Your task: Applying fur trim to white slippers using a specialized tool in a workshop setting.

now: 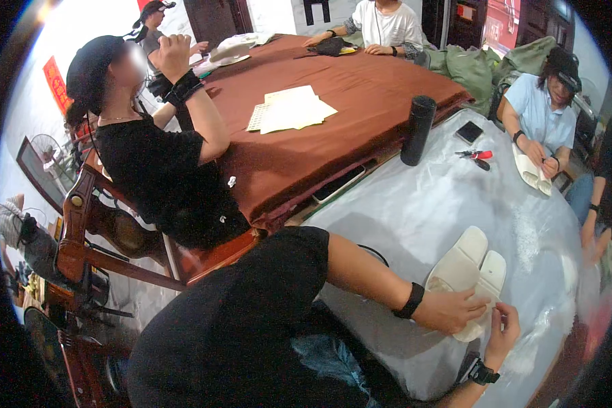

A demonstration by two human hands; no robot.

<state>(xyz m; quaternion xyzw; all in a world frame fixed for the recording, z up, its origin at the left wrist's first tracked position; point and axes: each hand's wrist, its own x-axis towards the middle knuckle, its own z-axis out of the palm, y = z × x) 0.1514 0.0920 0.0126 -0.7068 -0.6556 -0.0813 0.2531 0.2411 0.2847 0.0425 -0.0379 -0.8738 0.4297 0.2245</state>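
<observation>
A pair of cream slippers [460, 260] lies side by side on the plastic-covered table in front of me, toes pointing away. My left hand [450, 310] reaches across the near part of the pair, its fingers bent and pressed onto the slippers, hiding the part beneath. Close by on the right, my right hand [503, 332] is raised at the slippers' near edge. Its fingers are curled, with thumb and forefinger near the left fingertips; whatever is between them is too small to make out. Both wrists wear black bands.
Beyond the slippers lie red-handled pliers [476, 155], a phone [469, 132] and a black cylinder [418, 130]. Across the table, a person [540, 115] handles another cream pair. Left, a brown-covered table [272, 156] bears yellow sheets [296, 112]; another person [149, 136] sits beside it.
</observation>
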